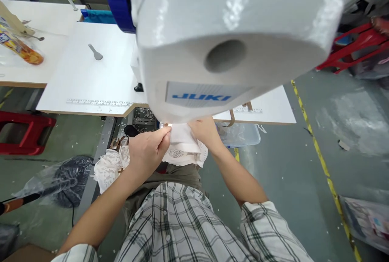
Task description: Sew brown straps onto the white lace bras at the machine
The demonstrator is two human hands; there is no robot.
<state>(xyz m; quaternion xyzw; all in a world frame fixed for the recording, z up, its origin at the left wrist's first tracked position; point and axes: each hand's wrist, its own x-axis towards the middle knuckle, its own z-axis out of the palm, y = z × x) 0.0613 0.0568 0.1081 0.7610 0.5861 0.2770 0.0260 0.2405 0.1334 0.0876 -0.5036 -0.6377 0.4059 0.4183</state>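
A white JUKI sewing machine [231, 63] fills the top middle of the view and hides its needle area. Below its head lies a white fabric piece [182, 140] with lace along the lower edge, hanging over my lap. My left hand [148, 148] pinches the fabric's left edge, thumb against forefinger. At the right edge, my right hand [205, 130] has its fingers on the fabric; the machine head partly covers their tips, so I cannot tell whether they grip. A bunch of white lace fabric [107, 168] sits left of my left hand.
On the white table [88, 79] lie a small grey spoon-shaped tool [95, 52] and, farther left, a drink bottle [21, 47]. A clear plastic tray [240, 134] is under the table's right part. Red stools [24, 132] stand on both sides. A plastic-wrapped round base [74, 181] rests lower left.
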